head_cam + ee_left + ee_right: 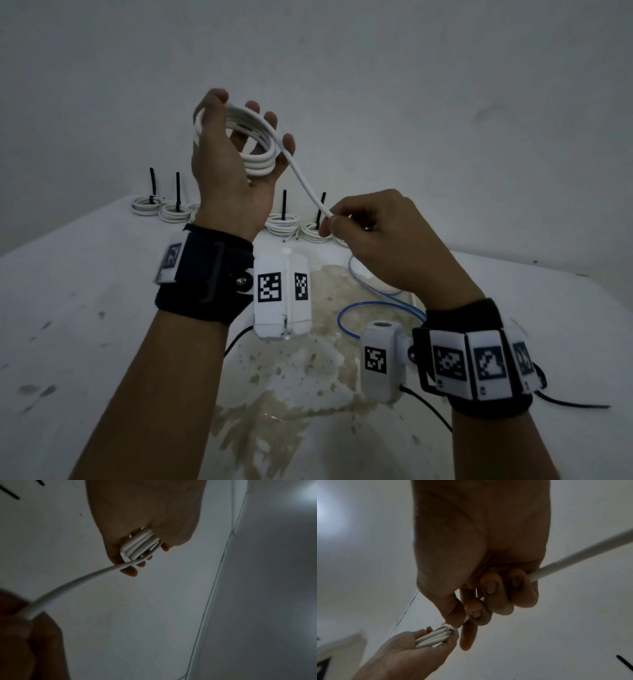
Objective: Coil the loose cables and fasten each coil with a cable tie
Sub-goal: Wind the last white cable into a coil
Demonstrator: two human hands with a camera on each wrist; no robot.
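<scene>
A white cable [301, 178] is wound in several loops [260, 150] round my raised left hand [246, 137], hooked behind the thumb and over the spread fingers. From the coil a strand slopes down to my right hand [342, 226], which pinches it between thumb and curled fingers. In the left wrist view the coil [139, 543] sits in the left hand [137, 561], and the strand [77, 581] runs to the right hand [22, 628]. In the right wrist view the right hand [471, 615] grips the cable, whose free tail [573, 555] leaves past the fingers. The left hand [412, 649] holds the coil [433, 638].
Several white coils [282, 224] bound with upright black ties [284, 202] sit in a row along the far edge of the white table [85, 308]. A thin blue tube [376, 303] loops on the stained middle of the table under my right wrist. A wall stands close behind.
</scene>
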